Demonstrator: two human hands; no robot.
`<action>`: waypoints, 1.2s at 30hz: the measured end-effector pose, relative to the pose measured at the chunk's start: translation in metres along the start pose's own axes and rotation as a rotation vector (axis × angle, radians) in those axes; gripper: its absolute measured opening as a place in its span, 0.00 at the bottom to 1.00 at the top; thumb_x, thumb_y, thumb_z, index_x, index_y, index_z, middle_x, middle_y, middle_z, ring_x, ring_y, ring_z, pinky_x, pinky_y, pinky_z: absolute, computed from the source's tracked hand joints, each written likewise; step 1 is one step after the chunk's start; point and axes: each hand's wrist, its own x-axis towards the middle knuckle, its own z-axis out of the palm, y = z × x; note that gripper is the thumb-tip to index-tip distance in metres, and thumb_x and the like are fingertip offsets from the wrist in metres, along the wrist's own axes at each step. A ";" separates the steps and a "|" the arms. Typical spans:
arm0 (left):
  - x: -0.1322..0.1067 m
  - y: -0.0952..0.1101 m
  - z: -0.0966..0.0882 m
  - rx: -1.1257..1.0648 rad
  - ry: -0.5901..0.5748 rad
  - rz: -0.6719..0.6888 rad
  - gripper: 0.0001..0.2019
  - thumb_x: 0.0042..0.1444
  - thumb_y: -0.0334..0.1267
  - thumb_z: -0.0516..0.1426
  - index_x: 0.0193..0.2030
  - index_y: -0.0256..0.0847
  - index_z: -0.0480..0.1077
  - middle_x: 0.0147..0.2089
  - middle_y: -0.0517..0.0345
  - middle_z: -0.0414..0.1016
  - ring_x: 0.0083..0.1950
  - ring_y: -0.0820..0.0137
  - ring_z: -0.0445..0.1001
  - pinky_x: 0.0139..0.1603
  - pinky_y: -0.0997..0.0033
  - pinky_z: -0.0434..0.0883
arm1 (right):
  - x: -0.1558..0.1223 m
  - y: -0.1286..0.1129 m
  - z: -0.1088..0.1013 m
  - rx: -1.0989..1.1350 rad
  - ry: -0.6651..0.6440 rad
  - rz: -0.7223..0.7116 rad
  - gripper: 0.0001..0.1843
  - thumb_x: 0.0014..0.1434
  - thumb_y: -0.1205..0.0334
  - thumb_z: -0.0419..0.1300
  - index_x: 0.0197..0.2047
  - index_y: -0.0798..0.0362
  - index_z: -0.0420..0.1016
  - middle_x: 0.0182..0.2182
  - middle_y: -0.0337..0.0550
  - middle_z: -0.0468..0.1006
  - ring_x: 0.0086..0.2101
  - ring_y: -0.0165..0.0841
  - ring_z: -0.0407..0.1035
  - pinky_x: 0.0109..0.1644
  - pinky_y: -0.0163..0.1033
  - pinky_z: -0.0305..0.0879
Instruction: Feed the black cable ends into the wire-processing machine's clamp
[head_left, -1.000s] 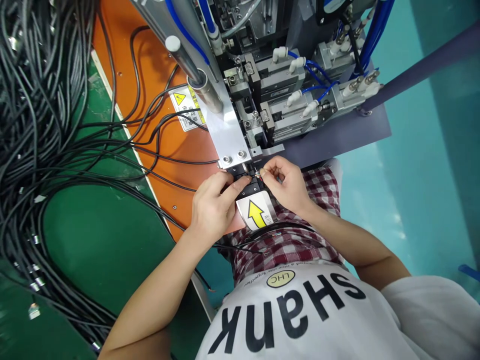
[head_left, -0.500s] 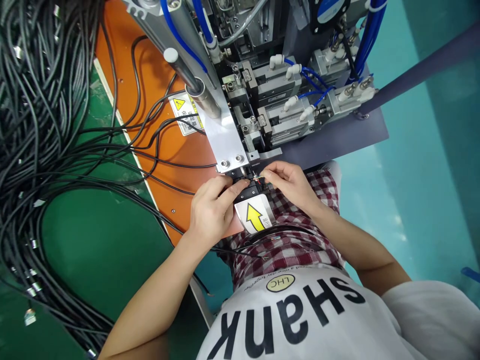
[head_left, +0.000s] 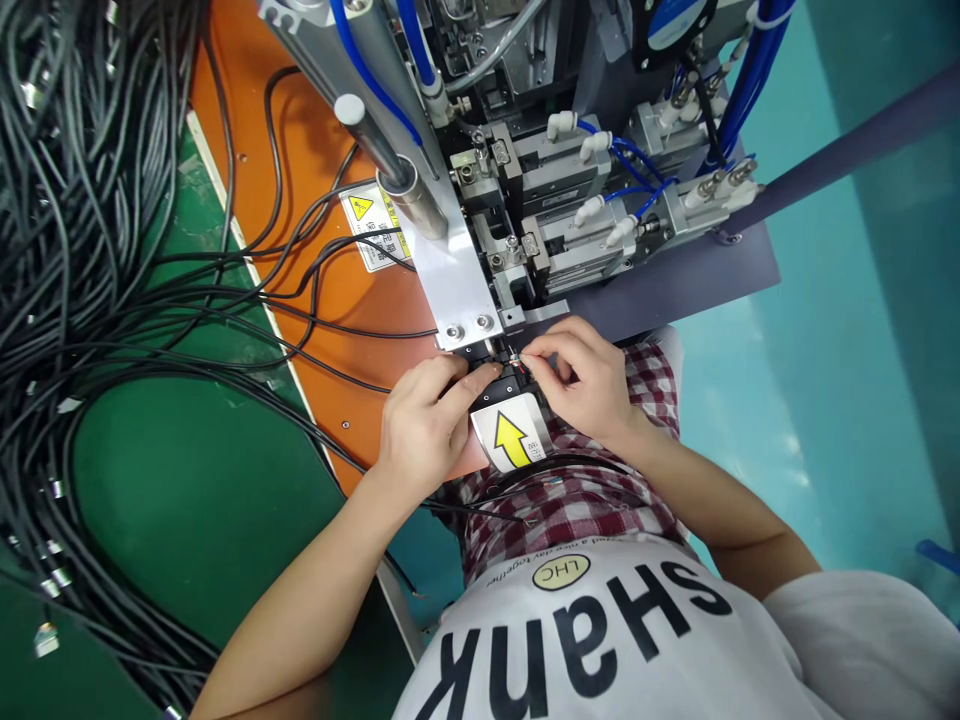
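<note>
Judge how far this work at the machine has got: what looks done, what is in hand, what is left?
Done: thin wire tips sit at the black block. In hand: the left hand presses on that block while the right hand pinches the tips. Left: probably plenty, since a heap of black cables lies beside the green mat.

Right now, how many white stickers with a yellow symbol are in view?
2. The white warning-triangle sticker lies on the orange board; the white arrow sticker sits beside the left hand. The machine may hide more.
</note>
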 end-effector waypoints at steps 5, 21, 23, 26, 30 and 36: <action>-0.001 0.000 0.000 0.020 -0.002 0.001 0.16 0.67 0.30 0.50 0.55 0.44 0.75 0.42 0.52 0.73 0.49 0.64 0.74 0.46 0.65 0.73 | -0.001 -0.001 0.006 0.020 -0.021 -0.006 0.06 0.68 0.63 0.56 0.38 0.48 0.73 0.38 0.44 0.75 0.31 0.33 0.68 0.37 0.41 0.66; 0.000 0.000 -0.001 0.026 -0.001 0.017 0.16 0.66 0.29 0.51 0.55 0.43 0.75 0.43 0.51 0.73 0.51 0.64 0.74 0.49 0.65 0.74 | -0.001 0.001 0.014 0.203 -0.040 0.223 0.05 0.65 0.63 0.58 0.36 0.52 0.71 0.34 0.40 0.71 0.29 0.29 0.65 0.34 0.36 0.62; 0.000 0.000 -0.002 0.032 0.000 0.026 0.16 0.66 0.28 0.52 0.55 0.42 0.75 0.43 0.51 0.73 0.51 0.63 0.74 0.48 0.65 0.74 | -0.002 0.006 0.013 0.288 -0.049 0.300 0.06 0.66 0.60 0.58 0.37 0.52 0.71 0.35 0.41 0.72 0.28 0.28 0.65 0.32 0.35 0.61; 0.002 0.001 -0.003 0.032 0.003 0.043 0.16 0.65 0.27 0.52 0.55 0.41 0.74 0.43 0.50 0.73 0.51 0.63 0.74 0.48 0.65 0.74 | -0.002 0.010 0.009 0.444 -0.073 0.438 0.12 0.66 0.52 0.59 0.39 0.52 0.73 0.34 0.40 0.74 0.26 0.27 0.63 0.28 0.34 0.58; 0.002 0.001 -0.003 0.040 0.001 0.049 0.17 0.64 0.26 0.53 0.55 0.41 0.74 0.44 0.49 0.74 0.50 0.63 0.74 0.48 0.65 0.74 | 0.000 0.008 0.002 0.583 -0.176 0.544 0.17 0.65 0.46 0.60 0.39 0.53 0.75 0.29 0.37 0.72 0.23 0.25 0.59 0.25 0.33 0.53; 0.003 0.001 -0.004 0.045 -0.028 0.068 0.17 0.64 0.24 0.53 0.57 0.39 0.73 0.46 0.48 0.75 0.50 0.62 0.75 0.48 0.65 0.74 | 0.010 0.004 0.006 0.559 -0.211 0.533 0.12 0.61 0.53 0.63 0.34 0.54 0.74 0.28 0.37 0.72 0.24 0.26 0.61 0.27 0.34 0.56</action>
